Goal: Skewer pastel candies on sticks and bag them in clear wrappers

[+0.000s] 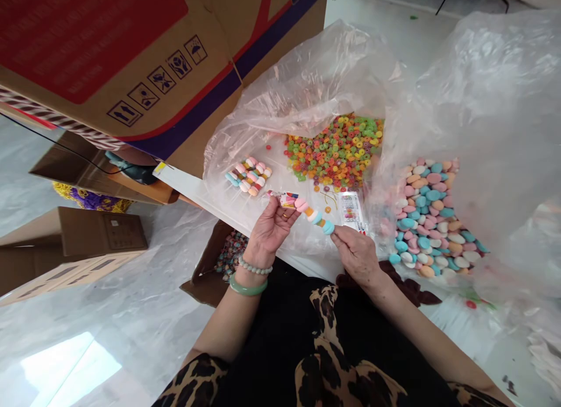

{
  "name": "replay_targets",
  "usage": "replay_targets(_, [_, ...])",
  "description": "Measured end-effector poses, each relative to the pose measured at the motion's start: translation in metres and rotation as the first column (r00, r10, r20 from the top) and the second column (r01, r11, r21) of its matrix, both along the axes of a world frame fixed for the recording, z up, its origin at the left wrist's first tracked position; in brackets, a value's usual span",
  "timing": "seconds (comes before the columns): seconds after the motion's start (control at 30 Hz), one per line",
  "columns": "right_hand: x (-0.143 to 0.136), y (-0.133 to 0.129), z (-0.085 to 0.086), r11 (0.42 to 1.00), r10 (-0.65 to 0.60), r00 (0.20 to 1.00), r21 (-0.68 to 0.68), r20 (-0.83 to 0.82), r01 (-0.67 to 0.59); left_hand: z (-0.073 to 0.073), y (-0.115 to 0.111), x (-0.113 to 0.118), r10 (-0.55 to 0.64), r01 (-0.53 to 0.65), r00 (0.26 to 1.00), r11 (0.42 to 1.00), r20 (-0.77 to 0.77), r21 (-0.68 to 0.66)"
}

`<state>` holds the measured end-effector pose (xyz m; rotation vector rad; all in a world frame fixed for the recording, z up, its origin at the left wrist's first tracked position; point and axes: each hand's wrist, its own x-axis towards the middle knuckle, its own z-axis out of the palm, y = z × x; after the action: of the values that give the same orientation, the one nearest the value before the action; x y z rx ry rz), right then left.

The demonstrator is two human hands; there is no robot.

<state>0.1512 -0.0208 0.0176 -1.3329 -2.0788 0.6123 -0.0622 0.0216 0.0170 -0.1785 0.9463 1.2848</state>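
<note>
A candy skewer (313, 215) of pink, white, orange and blue pieces is stretched between my hands. My left hand (272, 225) is closed on its upper left end, where a printed wrapper (288, 200) shows. The fingers of my right hand (357, 256) pinch the lower right end, beside the blue piece. Finished-looking candy skewers (249, 176) lie side by side on the plastic, up and left of my left hand. Just beyond my right hand rests a printed packet (350, 211), with thin gold ties (328, 201) next to it.
Colourful ring candies (337, 150) are heaped on clear plastic behind my hands. Pastel candies (432, 220) fill a bag at the right. A large carton (175, 62) stands at the upper left. Below the table edge, an open box (210, 267) holds small wrapped items.
</note>
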Motion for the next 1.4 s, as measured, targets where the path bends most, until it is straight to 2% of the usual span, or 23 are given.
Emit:
replay_targets(0.17, [0.004,-0.003,0.005,0.991,0.013,0.977,0.125,0.212,-0.041,-0.007,0.002,-0.007,0.036,-0.033,0.998,0.998,-0.044,0.059])
replay_targets(0.3, [0.004,-0.005,0.005,0.992,0.0,0.975,0.125,0.223,-0.029,-0.011,0.001,-0.008,0.007,0.008,0.995,0.989,-0.101,0.145])
replay_targets(0.4, [0.006,-0.003,0.007,0.999,0.035,0.982,0.018,0.183,-0.039,-0.016,-0.002,-0.011,-0.046,0.09,0.983,0.965,-0.178,0.248])
replay_targets(0.5, [0.01,0.003,0.009,0.981,0.088,0.995,-0.18,0.048,-0.078,-0.021,-0.004,-0.016,-0.081,0.156,0.959,0.951,-0.272,0.266])
replay_targets(0.6, [0.013,0.007,0.009,0.932,0.052,0.995,-0.353,-0.079,-0.077,-0.025,-0.004,-0.019,-0.087,0.165,0.941,0.961,-0.328,0.22])
replay_targets(0.73, [0.01,0.005,0.002,0.894,-0.015,0.992,-0.446,-0.126,-0.044,-0.028,-0.006,-0.016,-0.103,0.183,0.94,0.957,-0.325,0.224])
replay_targets(0.83, [0.007,0.0,-0.004,0.894,-0.008,0.995,-0.447,-0.095,-0.035,-0.03,-0.007,-0.011,-0.087,0.163,0.948,0.959,-0.307,0.231])
replay_targets(1.03, [0.005,-0.006,-0.011,0.948,0.052,0.999,-0.314,0.015,-0.045,-0.038,-0.006,-0.005,0.07,-0.006,0.961,0.973,-0.269,0.23])
replay_targets(1.23, [0.009,-0.001,-0.013,0.954,0.106,0.994,-0.282,0.016,-0.097,-0.038,-0.008,-0.005,0.036,0.024,0.963,0.976,-0.268,0.215])
replay_targets(1.4, [0.011,0.002,-0.014,0.935,0.123,0.992,-0.334,-0.021,-0.123,-0.038,-0.008,-0.003,0.064,-0.006,0.96,0.978,-0.274,0.207])
